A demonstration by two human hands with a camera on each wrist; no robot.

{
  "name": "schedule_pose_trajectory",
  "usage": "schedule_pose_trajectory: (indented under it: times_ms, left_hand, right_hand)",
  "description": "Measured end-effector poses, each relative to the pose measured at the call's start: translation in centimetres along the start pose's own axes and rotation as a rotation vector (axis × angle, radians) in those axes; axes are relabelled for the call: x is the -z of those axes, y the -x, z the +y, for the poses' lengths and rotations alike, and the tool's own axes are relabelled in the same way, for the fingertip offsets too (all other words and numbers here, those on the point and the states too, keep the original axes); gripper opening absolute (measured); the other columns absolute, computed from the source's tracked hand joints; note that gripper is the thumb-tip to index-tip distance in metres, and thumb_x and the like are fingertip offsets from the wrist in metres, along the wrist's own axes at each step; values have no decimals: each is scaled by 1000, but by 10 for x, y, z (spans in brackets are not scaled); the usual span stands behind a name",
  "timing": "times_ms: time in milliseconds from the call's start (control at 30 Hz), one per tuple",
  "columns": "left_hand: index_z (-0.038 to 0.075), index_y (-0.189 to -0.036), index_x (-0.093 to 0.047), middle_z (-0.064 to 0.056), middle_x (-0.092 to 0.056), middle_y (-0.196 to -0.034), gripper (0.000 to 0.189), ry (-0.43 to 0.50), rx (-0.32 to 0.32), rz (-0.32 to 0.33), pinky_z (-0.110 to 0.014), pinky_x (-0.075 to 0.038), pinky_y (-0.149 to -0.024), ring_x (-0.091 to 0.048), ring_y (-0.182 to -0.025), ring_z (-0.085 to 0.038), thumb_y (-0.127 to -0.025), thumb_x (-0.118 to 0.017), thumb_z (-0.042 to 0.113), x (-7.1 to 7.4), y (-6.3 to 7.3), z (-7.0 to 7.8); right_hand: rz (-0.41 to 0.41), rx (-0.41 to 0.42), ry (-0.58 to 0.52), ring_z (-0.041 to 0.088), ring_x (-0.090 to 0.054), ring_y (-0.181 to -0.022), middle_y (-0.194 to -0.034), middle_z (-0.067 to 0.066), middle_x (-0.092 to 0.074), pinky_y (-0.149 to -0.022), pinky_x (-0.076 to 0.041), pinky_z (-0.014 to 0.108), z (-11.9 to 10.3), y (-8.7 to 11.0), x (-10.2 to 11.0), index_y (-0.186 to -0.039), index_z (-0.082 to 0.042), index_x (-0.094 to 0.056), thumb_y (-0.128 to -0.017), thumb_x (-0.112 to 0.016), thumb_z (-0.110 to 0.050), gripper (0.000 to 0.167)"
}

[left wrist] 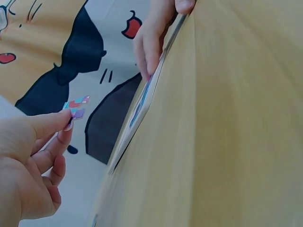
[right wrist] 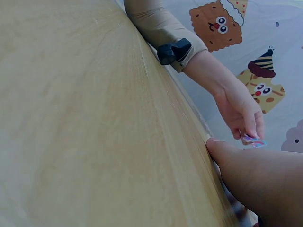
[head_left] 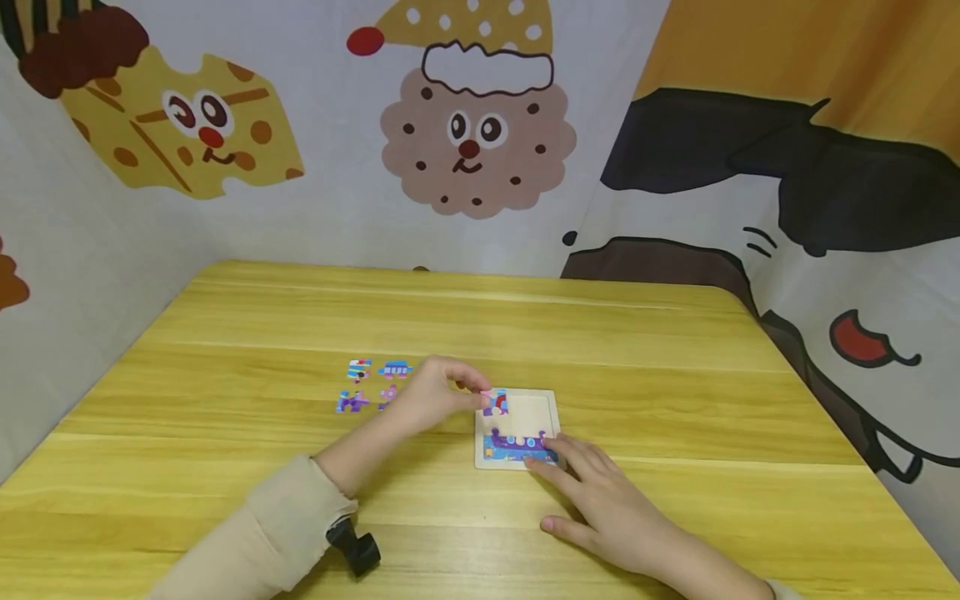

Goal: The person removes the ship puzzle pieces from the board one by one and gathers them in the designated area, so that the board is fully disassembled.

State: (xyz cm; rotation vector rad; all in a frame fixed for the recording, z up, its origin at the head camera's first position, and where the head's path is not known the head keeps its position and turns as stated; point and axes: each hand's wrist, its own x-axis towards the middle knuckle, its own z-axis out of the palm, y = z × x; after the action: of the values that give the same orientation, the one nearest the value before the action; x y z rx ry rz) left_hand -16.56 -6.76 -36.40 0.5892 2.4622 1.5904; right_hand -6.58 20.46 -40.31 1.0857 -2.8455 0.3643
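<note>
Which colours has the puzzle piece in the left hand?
The puzzle piece shows turquoise, red and purple, clearest in the left wrist view.

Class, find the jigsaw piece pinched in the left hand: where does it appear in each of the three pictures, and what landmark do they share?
Head: the jigsaw piece is below centre, slightly right, seen against the puzzle board's upper left.
Left wrist: left side, near mid-height.
Right wrist: right side, a little below mid-height.
Shared landmark: the left hand pinching it.
</note>
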Motion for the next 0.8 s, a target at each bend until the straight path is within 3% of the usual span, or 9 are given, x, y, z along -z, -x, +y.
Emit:
schedule_pose_trajectory:
  times_ms: [567, 800]
  left_hand:
    - [11, -88, -75, 3, -67, -87, 8, -35, 22, 42, -35, -45, -72, -55, -87, -20, -81, -77, 11, 35, 14, -17]
    - [11, -88, -75, 2, -68, -82, 5, -45, 30, 26, -27, -38, -54, -49, -70, -20, -82, -76, 12, 48, 15, -26]
  right_hand:
    - [5, 0, 1, 31, -26, -138, -152, 6, -30, -107, -23, 54, -2, -1, 1, -148, -30, -37, -93, -51, -56, 63]
    - [10, 2, -2, 31, -26, -138, -152, 7, -31, -107, -23, 55, -2, 0, 1, -148, -29, -37, -93, -51, -56, 63]
